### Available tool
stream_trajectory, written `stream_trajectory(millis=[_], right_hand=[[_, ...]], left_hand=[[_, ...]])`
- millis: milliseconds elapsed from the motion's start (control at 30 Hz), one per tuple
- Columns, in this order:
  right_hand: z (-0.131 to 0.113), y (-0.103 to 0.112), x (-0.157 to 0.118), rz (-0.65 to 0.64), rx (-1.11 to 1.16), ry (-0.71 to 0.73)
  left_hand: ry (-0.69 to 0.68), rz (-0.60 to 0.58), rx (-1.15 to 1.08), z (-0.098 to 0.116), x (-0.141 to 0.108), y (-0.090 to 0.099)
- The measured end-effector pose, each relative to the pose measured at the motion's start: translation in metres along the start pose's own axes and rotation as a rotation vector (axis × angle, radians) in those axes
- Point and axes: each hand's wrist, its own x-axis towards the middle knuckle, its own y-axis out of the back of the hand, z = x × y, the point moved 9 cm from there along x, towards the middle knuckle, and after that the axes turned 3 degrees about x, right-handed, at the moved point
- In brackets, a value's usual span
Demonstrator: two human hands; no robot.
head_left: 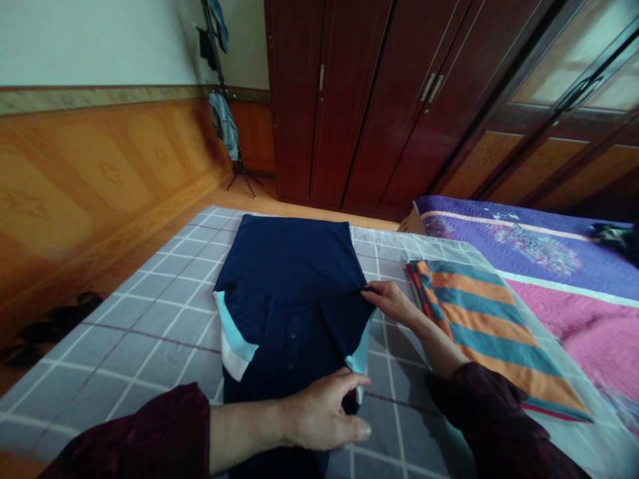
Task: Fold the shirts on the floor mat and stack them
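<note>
The left hand [324, 412] is hovering open, thumb and fingers spread around the pale blue sleeve tip [358, 364], while the right hand [392, 303] is pinching the edge of a navy shirt [294, 286]. The shirt is lying flat in the middle of a grey checked mat [150, 346], its buttons showing. Its white-and-blue left sleeve [232, 336] is lying folded inward, the right side is being held over the body, and the length is remaining unfolded. An orange-and-teal striped cloth [479, 326] is lying just beside the mat, before a purple-and-pink quilt [544, 266]. Farther off, a dark wooden wardrobe [369, 100] is standing beside a clothes rack [224, 100].
</note>
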Motion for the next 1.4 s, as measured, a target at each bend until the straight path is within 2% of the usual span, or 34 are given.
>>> stream_trajectory(millis=[200,333,433,567,633,700,733,800,833,933,1067,1233,1400], right_hand=[[-0.005,-0.002,-0.002,0.036,-0.185,-0.022],[-0.019,-0.007,-0.005,0.078,-0.331,0.028],[-0.03,-0.013,-0.006,0.086,-0.389,0.113],[-0.041,-0.018,-0.011,0.083,-0.41,0.206],[-0.054,-0.013,-0.019,0.173,-0.427,0.262],[-0.073,-0.009,-0.035,0.279,-0.441,0.318],[-0.082,-0.011,-0.043,0.291,-0.441,0.338],[-0.099,-0.029,-0.056,0.205,-0.435,0.35],[-0.105,-0.04,-0.062,0.145,-0.438,0.348],[-0.112,-0.065,-0.073,0.058,-0.503,0.312],[-0.11,-0.074,-0.08,0.052,-0.512,0.307],[-0.108,-0.076,-0.1,-0.092,-0.413,0.395],[-0.103,-0.066,-0.103,-0.131,-0.378,0.355]], left_hand=[[0.23,-0.052,-0.38,-0.016,0.002,-0.019],[0.263,-0.07,-0.481,-0.021,-0.003,-0.026],[0.221,-0.111,-0.345,-0.017,-0.006,-0.028],[-0.087,-0.245,0.129,0.02,-0.017,-0.024],[-0.217,-0.178,0.386,0.037,-0.024,-0.005],[-0.239,0.021,0.627,0.044,-0.028,0.029],[-0.211,0.14,0.738,0.043,-0.029,0.048],[-0.107,0.336,0.906,0.033,-0.032,0.086],[-0.051,0.393,0.96,0.026,-0.034,0.1],[0.074,0.45,1.041,0.002,-0.038,0.128],[0.189,0.524,1.081,-0.018,-0.054,0.144],[0.261,0.519,1.085,-0.044,-0.061,0.142],[0.251,0.504,0.971,-0.056,-0.057,0.144]])
